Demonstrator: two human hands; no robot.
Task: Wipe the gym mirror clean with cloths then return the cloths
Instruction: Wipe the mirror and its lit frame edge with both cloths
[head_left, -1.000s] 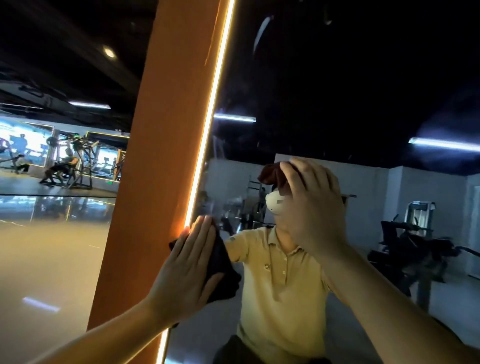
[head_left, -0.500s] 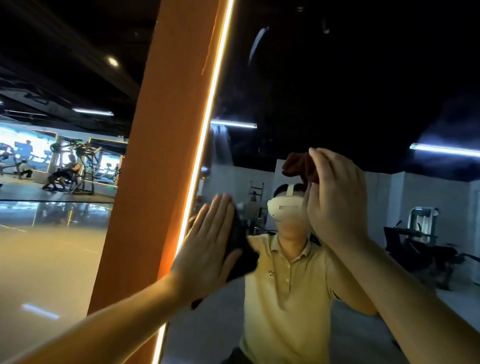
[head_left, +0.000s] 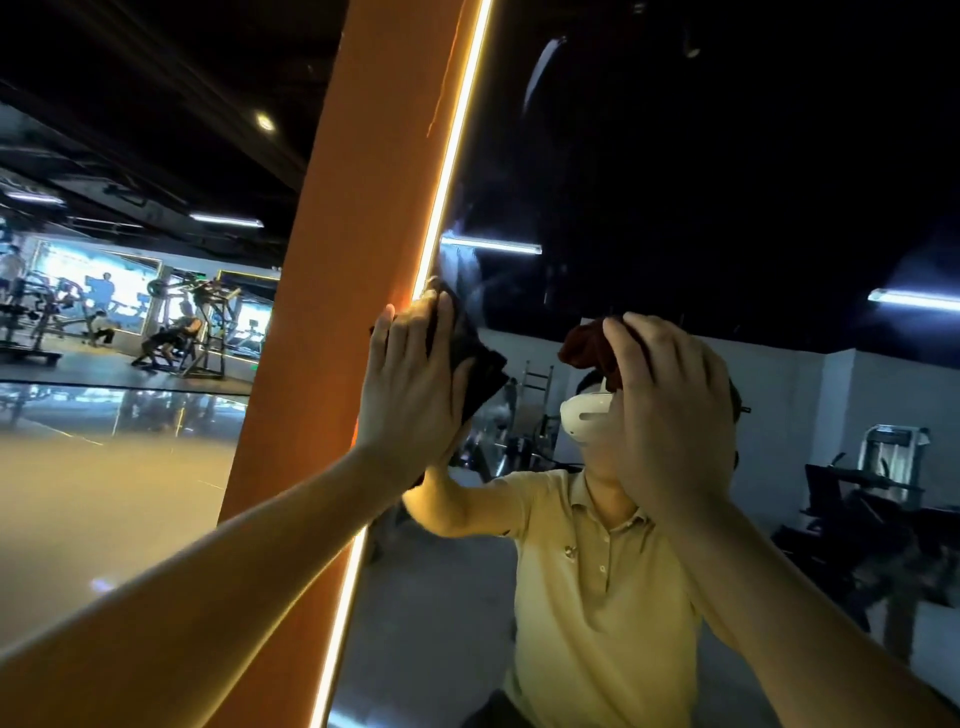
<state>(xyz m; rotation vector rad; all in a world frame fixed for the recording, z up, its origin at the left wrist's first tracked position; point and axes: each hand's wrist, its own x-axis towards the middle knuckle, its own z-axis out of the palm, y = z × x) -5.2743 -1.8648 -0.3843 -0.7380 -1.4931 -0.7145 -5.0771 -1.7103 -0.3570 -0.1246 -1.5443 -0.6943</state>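
Wiping step: left hand (head_left: 410, 400), fingers flat, presses dark cloth (head_left: 480, 358) to mirror (head_left: 727, 156); right hand (head_left: 670, 415) likewise w/ brown cloth (head_left: 584, 348). Next prob.: sweep glass above hands.

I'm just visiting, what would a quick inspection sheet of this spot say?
Surface: mirror, upright, shows the person's reflection.
Job's things: dark cloth flat on the glass by the light strip; brown cloth bunched on the glass.
Clutter: nothing seen.
Hands: left hand presses the dark cloth with straight fingers; right hand covers the brown cloth, grip hidden.
Cables: nothing seen.
Surroundings: orange pillar left of the mirror; gym machines beyond.
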